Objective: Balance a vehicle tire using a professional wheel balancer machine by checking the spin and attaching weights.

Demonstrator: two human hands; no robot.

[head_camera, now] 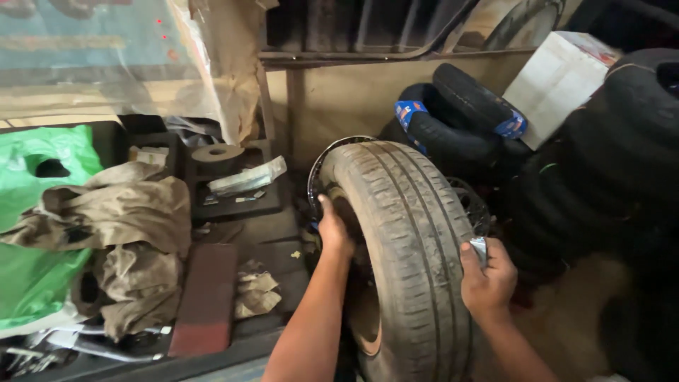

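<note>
Gripping a worn upright tyre (403, 240), left hand (332, 230) fingers curled on its nine o'clock sidewall, right hand (488, 279) fingers clamped on a silvery piece (479, 247) at three o'clock.

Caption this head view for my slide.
Both bare hands, left hand and right hand, grip an upright worn grey rubber tyre.
</note>
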